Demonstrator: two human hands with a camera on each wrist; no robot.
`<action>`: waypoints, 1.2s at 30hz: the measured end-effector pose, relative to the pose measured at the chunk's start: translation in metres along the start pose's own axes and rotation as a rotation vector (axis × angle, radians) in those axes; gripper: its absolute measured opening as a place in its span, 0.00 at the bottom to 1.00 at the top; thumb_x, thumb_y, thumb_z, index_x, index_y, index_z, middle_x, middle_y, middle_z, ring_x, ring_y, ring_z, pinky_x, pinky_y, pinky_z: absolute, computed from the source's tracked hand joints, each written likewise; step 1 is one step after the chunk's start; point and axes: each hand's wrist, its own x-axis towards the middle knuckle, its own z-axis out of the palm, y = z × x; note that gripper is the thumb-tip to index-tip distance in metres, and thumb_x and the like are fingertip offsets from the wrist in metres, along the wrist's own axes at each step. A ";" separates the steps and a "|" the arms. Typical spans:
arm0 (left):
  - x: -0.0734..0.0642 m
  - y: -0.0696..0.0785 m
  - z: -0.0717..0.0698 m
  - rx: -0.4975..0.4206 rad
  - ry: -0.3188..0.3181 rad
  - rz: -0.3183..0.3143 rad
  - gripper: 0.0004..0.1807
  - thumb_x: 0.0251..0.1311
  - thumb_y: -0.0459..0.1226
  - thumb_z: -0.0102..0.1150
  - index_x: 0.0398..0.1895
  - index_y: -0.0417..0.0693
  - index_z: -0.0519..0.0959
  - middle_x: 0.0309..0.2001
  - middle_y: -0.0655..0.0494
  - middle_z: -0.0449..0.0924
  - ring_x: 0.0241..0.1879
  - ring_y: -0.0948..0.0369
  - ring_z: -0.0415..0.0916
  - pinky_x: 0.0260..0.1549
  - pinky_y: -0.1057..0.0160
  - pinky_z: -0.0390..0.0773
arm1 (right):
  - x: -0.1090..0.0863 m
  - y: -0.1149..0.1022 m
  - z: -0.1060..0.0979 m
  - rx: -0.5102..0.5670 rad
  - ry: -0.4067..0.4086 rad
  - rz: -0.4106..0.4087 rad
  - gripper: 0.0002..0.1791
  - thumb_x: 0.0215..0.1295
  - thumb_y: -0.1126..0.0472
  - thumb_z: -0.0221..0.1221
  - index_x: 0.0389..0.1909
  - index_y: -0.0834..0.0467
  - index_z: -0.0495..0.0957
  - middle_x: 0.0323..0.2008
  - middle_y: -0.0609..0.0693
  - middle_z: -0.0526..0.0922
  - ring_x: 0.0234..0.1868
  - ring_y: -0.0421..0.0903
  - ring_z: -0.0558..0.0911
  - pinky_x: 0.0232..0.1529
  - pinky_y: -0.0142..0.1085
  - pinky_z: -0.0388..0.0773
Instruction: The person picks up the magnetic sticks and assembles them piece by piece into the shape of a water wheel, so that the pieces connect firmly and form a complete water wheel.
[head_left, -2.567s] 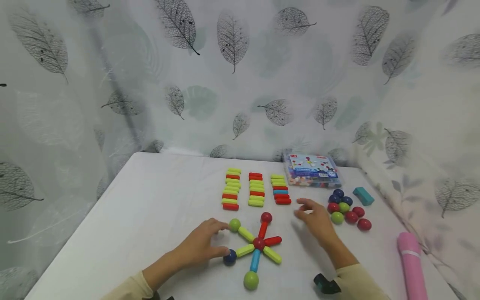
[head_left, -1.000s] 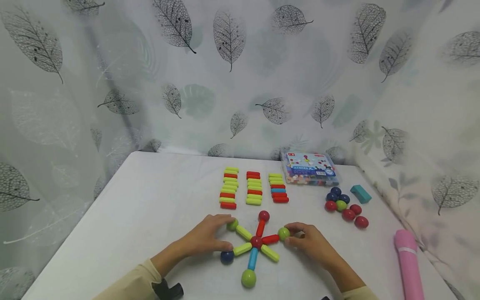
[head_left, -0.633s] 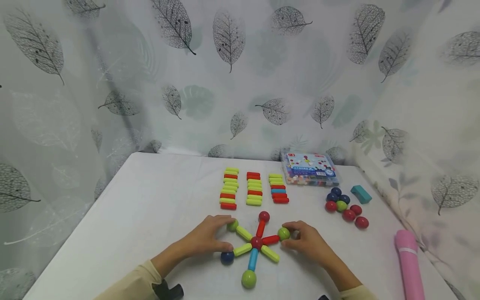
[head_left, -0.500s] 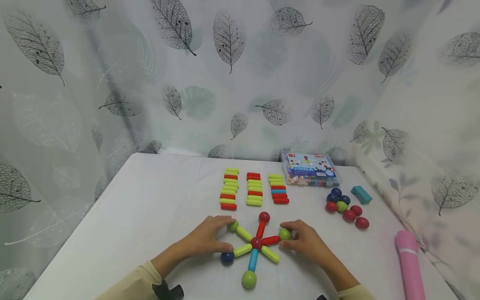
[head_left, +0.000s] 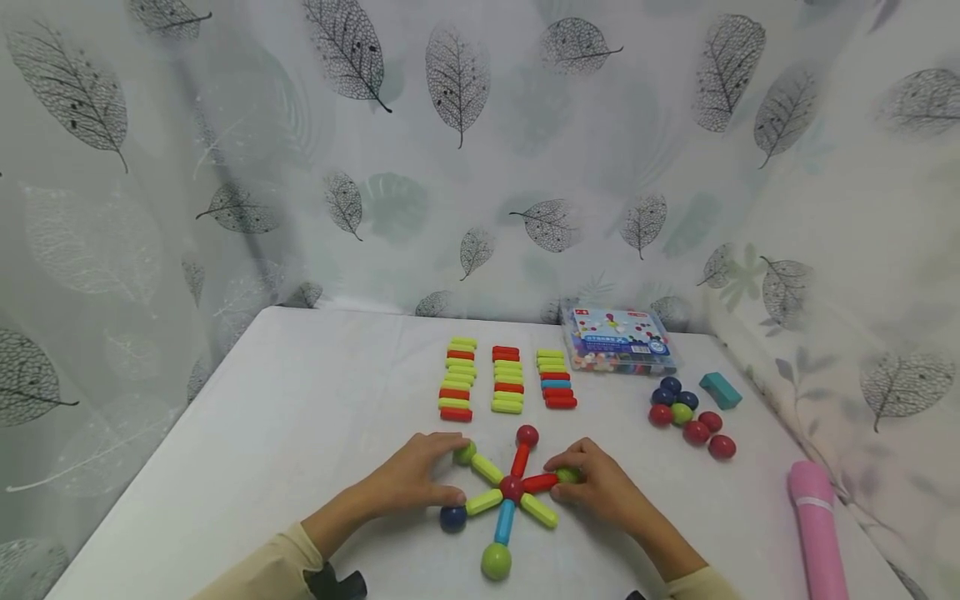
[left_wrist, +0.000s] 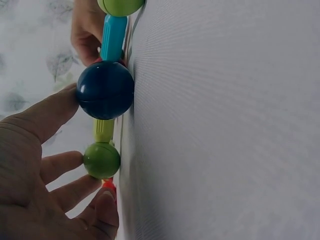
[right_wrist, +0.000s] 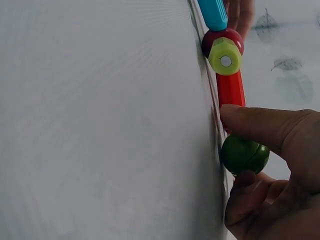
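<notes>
A flat star of magnetic sticks and balls lies on the table, with a red centre ball (head_left: 512, 487). In the head view my left hand (head_left: 408, 477) spans its left side. Its thumb touches a blue ball (left_wrist: 105, 90) and its fingertips touch a green ball (left_wrist: 102, 160). My right hand (head_left: 600, 487) curls round another green ball (right_wrist: 244, 153) and the outer end of a red stick (right_wrist: 230, 90), thumb lying on the stick. A blue stick (head_left: 505, 522) with a larger green ball (head_left: 497, 561) points nearest me. One yellow stick (head_left: 539, 511) has a bare end.
Three columns of yellow, red and blue sticks (head_left: 507, 379) lie behind the star. A clear plastic box (head_left: 618, 339) stands at the back. To the right are loose balls (head_left: 696, 432), a teal block (head_left: 720, 390) and a pink roll (head_left: 817, 533).
My right hand has brought a green ball from the right-hand group to the red stick's end. Its fingers have since slid left past the ball onto the stick. The left hand stays by its two balls.
</notes>
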 end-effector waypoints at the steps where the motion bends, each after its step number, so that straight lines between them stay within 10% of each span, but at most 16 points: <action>1: 0.000 0.000 0.000 0.002 0.001 0.000 0.41 0.54 0.53 0.75 0.71 0.51 0.73 0.70 0.53 0.73 0.70 0.49 0.66 0.66 0.41 0.71 | 0.000 0.000 0.000 -0.009 -0.006 -0.007 0.14 0.56 0.62 0.74 0.43 0.46 0.88 0.41 0.46 0.75 0.44 0.44 0.74 0.47 0.38 0.78; 23: -0.002 -0.002 0.000 -0.027 -0.002 -0.021 0.44 0.54 0.55 0.75 0.73 0.52 0.71 0.72 0.53 0.70 0.64 0.53 0.73 0.61 0.46 0.77 | -0.002 -0.003 0.000 0.061 -0.009 0.058 0.23 0.56 0.58 0.75 0.54 0.44 0.85 0.48 0.43 0.82 0.47 0.44 0.76 0.51 0.44 0.82; 30: -0.002 -0.002 0.002 -0.062 -0.013 -0.002 0.42 0.57 0.53 0.73 0.73 0.52 0.70 0.73 0.51 0.68 0.60 0.54 0.75 0.58 0.48 0.80 | -0.022 -0.010 -0.006 -0.024 0.098 0.144 0.24 0.55 0.52 0.75 0.53 0.51 0.82 0.44 0.48 0.79 0.36 0.44 0.74 0.32 0.35 0.79; 36: -0.003 -0.002 -0.001 -0.040 0.018 -0.019 0.40 0.59 0.53 0.71 0.73 0.54 0.70 0.73 0.53 0.69 0.58 0.57 0.76 0.57 0.51 0.81 | -0.045 -0.023 0.007 -0.036 -0.103 0.090 0.21 0.57 0.46 0.74 0.45 0.54 0.82 0.33 0.45 0.77 0.33 0.44 0.74 0.36 0.36 0.81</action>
